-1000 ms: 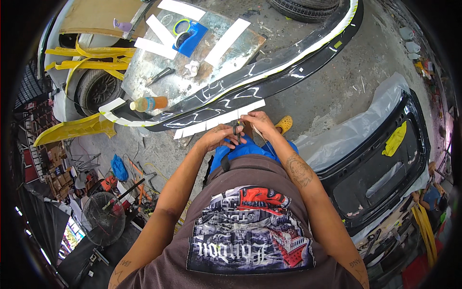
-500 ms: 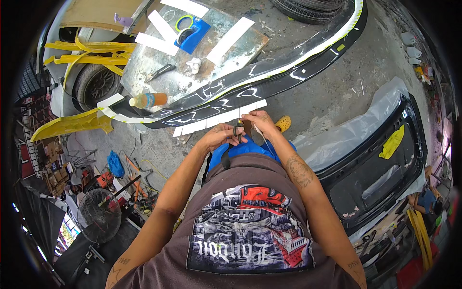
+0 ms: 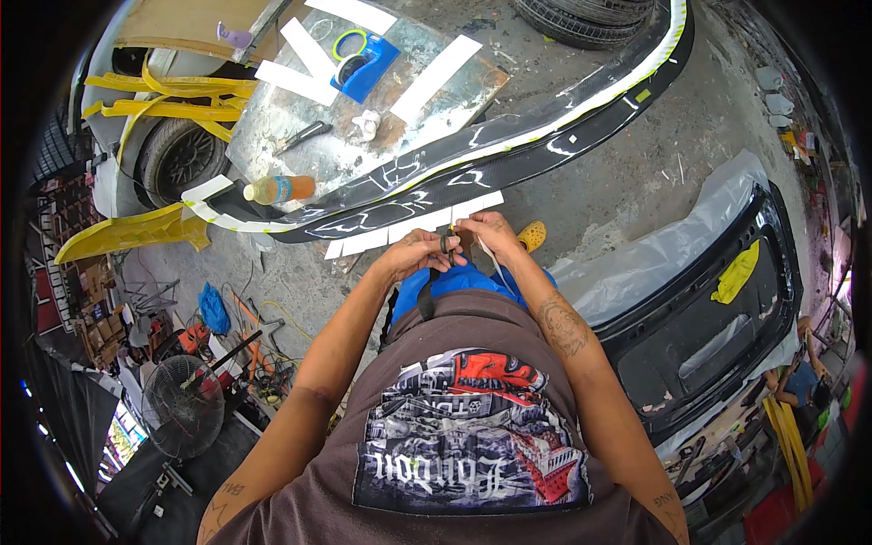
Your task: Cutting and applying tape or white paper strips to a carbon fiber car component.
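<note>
My left hand (image 3: 416,255) is closed around a small pair of scissors (image 3: 446,243) with dark looped handles; the blades are mostly hidden between my hands. My right hand (image 3: 485,232) pinches a narrow white strip (image 3: 491,255) that trails down toward my lap. Both hands are close together in front of my waist. Just beyond them runs a long, curved, glossy black car trim panel (image 3: 436,193). Several white tape pieces (image 3: 401,229) stick out side by side along its near edge, and a white and yellow-green band (image 3: 509,143) follows its length.
Behind the panel, a worn board (image 3: 436,127) carries white strips, a blue tape dispenser (image 3: 371,71), a utility knife (image 3: 304,135) and an orange-liquid bottle (image 3: 280,189). A black car panel (image 3: 699,345) lies at right on plastic sheeting. A fan (image 3: 183,406) stands lower left.
My hands stay almost in place, with only small shifts of the fingers. The white strip under my right hand now hangs slightly differently. The view has turned slightly.
</note>
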Available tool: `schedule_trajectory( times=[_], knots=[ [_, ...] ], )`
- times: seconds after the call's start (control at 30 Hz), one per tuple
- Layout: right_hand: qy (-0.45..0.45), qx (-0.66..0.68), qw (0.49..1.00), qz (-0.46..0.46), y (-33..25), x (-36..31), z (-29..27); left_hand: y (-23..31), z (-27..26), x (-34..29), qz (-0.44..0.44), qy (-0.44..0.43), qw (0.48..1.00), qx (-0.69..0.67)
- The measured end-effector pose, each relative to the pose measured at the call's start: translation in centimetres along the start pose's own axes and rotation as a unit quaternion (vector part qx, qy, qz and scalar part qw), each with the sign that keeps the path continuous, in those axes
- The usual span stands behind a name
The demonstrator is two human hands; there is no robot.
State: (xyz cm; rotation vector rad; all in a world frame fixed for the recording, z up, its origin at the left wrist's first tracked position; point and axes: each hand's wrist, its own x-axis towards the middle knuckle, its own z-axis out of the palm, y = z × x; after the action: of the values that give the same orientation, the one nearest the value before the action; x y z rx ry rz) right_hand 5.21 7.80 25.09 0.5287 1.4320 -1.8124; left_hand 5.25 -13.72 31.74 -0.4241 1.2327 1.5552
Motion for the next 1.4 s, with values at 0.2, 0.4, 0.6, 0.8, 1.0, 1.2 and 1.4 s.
schedule_trajectory(
  times=[0.2,0.4,0.6,0.8,1.0,1.2,1.4],
  knots=[
    [-0.007,0.015,1.000,-0.004,0.3,0.4,-0.4,0.3,0.3,0.2,0.002,-0.003,1.000,0.009],
    [-0.009,0.020,1.000,0.004,-0.1,0.0,-0.2,0.0,0.4,0.1,0.007,0.001,1.000,0.006],
    [-0.013,0.011,1.000,0.005,-0.1,0.0,-0.3,-0.3,0.4,0.0,-0.001,0.020,1.000,0.019],
    [-0.007,0.012,1.000,0.002,0.7,0.6,-0.7,-0.2,0.7,0.0,-0.004,0.005,1.000,0.003],
    [-0.011,-0.003,1.000,0.004,0.3,0.4,-0.3,-0.7,0.5,-0.2,0.006,0.013,1.000,-0.009],
    [0.016,-0.002,1.000,0.007,1.1,0.9,-0.6,-0.7,0.7,0.1,0.006,0.005,1.000,-0.021],
    [-0.007,0.013,1.000,-0.001,1.1,0.6,-0.7,0.1,1.2,-0.6,0.003,0.001,1.000,-0.031]
  ],
)
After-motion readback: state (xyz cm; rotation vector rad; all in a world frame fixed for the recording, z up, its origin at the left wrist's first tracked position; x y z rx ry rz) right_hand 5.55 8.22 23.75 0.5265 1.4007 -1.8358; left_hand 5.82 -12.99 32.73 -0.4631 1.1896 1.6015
